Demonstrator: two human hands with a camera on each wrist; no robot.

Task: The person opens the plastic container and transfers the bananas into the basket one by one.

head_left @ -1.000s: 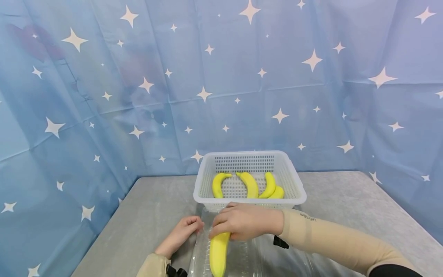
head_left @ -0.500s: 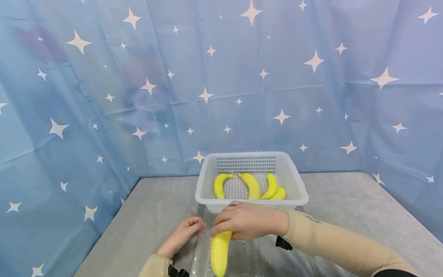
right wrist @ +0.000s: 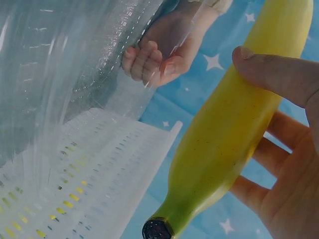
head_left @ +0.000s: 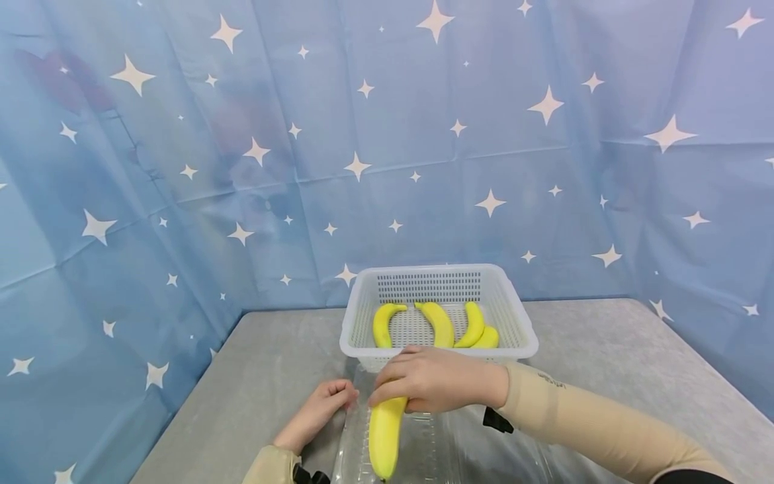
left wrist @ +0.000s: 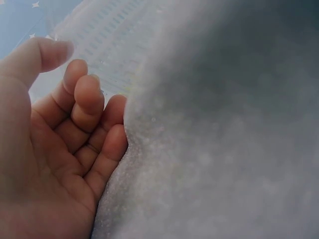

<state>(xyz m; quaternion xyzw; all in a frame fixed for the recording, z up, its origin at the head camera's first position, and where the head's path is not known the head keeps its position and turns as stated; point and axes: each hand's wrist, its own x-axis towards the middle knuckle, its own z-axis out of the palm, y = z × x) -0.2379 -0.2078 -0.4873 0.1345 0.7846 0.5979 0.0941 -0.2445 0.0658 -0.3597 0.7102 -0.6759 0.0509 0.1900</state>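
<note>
My right hand (head_left: pixel 432 378) holds a yellow banana (head_left: pixel 385 440) over a clear plastic container (head_left: pixel 426 447). In the right wrist view the thumb lies across the banana (right wrist: pixel 219 134), with the other fingers behind it; its dark stem end is at the bottom. My left hand (head_left: pixel 320 410) rests beside the container's left edge. Its fingers (left wrist: pixel 89 97) are loosely curled with nothing in the palm, close against a blurred, see-through surface in the left wrist view. Through the clear plastic in the right wrist view, the left hand (right wrist: pixel 154 64) also shows.
A white slotted basket (head_left: pixel 520 326) stands behind the container, with several bananas in it, among them a curved banana (head_left: pixel 438 324) near the middle. Grey tabletop (head_left: pixel 272 349) extends to both sides. A blue star-patterned curtain (head_left: pixel 387 134) hangs behind and at the sides.
My right hand has risen slightly and shifted a little right with the banana, whose lower tip now shows above the frame's bottom edge. The left hand stays in place.
</note>
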